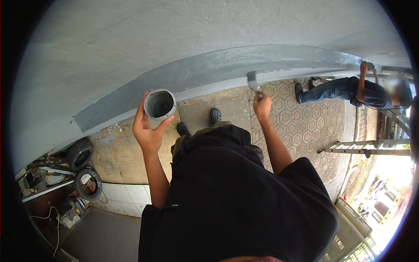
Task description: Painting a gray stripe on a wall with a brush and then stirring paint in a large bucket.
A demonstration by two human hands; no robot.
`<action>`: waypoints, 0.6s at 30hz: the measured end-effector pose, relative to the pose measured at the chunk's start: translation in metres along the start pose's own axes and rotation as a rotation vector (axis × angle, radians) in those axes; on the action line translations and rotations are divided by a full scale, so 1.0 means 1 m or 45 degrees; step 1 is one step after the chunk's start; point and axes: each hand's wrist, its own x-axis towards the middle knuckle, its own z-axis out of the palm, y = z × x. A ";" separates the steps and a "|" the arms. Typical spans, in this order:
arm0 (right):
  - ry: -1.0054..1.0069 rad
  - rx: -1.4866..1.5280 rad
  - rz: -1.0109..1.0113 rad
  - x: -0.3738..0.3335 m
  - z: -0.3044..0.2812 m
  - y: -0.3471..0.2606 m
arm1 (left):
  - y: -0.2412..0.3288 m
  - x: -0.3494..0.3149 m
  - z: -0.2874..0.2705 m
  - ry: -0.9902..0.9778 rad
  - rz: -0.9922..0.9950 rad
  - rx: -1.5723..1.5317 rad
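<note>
My left hand [149, 133] is wrapped round a pale grey cup-like container [153, 104], its open mouth facing up. Grey residue coats its inside, with a dark spot at the bottom. On the other side, my right hand [263, 107] grips the handle of a putty knife [252, 79], whose flat grey blade points away from me toward the wall's foot. I cannot tell whether the blade touches the wall. In front of me, a darker grey band [209, 65] with smeared patches curves along the lower wall [174, 30].
To the right, another person [366, 91] holds a grey object to the wall. A ladder [366, 152] is behind that person. Tyres [88, 184] and a cluttered shelf [46, 192] stand at the lower left. Hexagon-patterned paving [305, 131] adjoins the tiled floor [214, 98].
</note>
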 end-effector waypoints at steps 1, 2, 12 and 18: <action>-0.144 0.014 0.042 -0.010 0.005 -0.017 | 0.003 0.000 0.004 0.002 -0.002 -0.002; -0.238 0.037 0.082 -0.018 0.011 -0.031 | 0.005 0.002 0.009 -0.022 0.005 -0.034; -0.148 0.215 0.289 0.048 -0.014 0.068 | 0.008 0.015 0.017 -0.070 0.061 -0.091; 0.263 -0.209 0.156 0.084 -0.048 0.056 | -0.005 0.002 -0.011 -0.002 0.019 -0.081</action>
